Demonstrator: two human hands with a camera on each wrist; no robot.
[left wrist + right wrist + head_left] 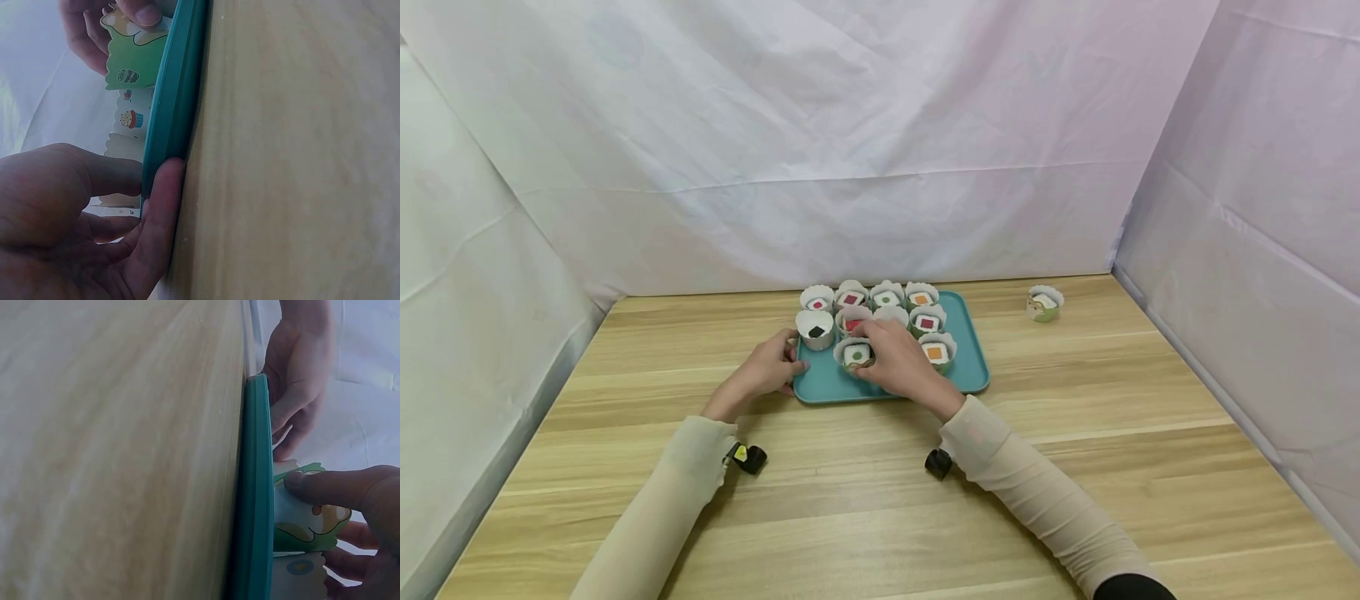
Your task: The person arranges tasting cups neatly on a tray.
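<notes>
My left hand (766,364) grips the left edge of a teal tray (972,354). In the left wrist view its thumb lies over the rim and a finger lies along the outer side. With my right hand (901,360) I pinch a green scalloped paper cup (303,519) at the tray's front. A white square piece with a green centre (857,355) sits in that cup. Beside it on the right stands a cup with an orange-centred piece (936,354). The left cup (816,333) holds a black-centred piece. My right hand partly hides the cups behind it.
Along the tray's back edge stand several paper cups, among them one with a pink-centred piece (817,305). A single cup (1044,304) stands on the wooden table (850,517) at the far right. White cloth (865,125) hangs behind and at both sides.
</notes>
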